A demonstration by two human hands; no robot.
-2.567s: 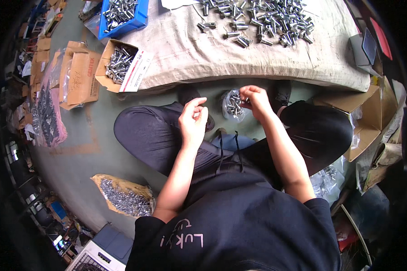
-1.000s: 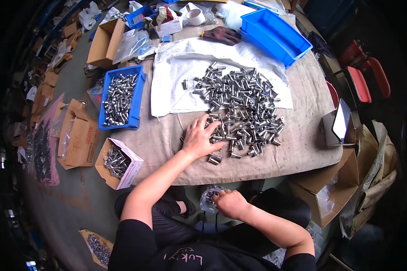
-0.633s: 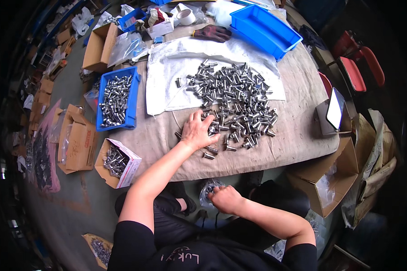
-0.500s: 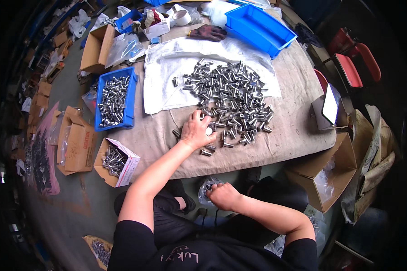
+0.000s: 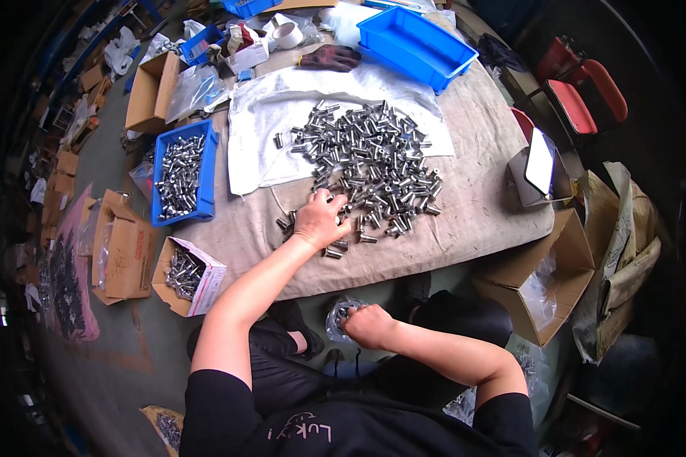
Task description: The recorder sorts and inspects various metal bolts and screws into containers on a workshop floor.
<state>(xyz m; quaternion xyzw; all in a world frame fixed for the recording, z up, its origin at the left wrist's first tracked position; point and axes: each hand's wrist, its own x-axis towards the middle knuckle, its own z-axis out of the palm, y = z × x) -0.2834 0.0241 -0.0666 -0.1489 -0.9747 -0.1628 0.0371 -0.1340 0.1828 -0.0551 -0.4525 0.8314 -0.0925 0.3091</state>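
Note:
A large heap of short, shiny metal fasteners (image 5: 373, 152), shaped like headed bolts, lies on the table. At its near left edge my left hand (image 5: 320, 221) reaches down with curled fingers. A bright round end shows between thumb and fingers, apparently a fastener in its grip; the fingertips are partly hidden. Below the table's front edge, over my lap, my right hand (image 5: 370, 326) is closed on the rim of a clear plastic bag (image 5: 334, 326). Some metal pieces show in the bag's mouth beside the fingers. Several loose fasteners (image 5: 333, 252) lie just below my left hand.
A white woven sheet (image 5: 255, 145) lies partly under the heap. Left stand a blue bin (image 5: 212, 179) and a small carton (image 5: 206, 286), both holding fasteners. A blue tray (image 5: 411, 47) and dark glove (image 5: 329, 57) lie at the back. An open cardboard box (image 5: 507, 289) stands right.
The whole view has shifted, so the table and bins appear farther left. My left hand stays at the heap's near edge, fingers slightly moved. My right hand stays on the bag.

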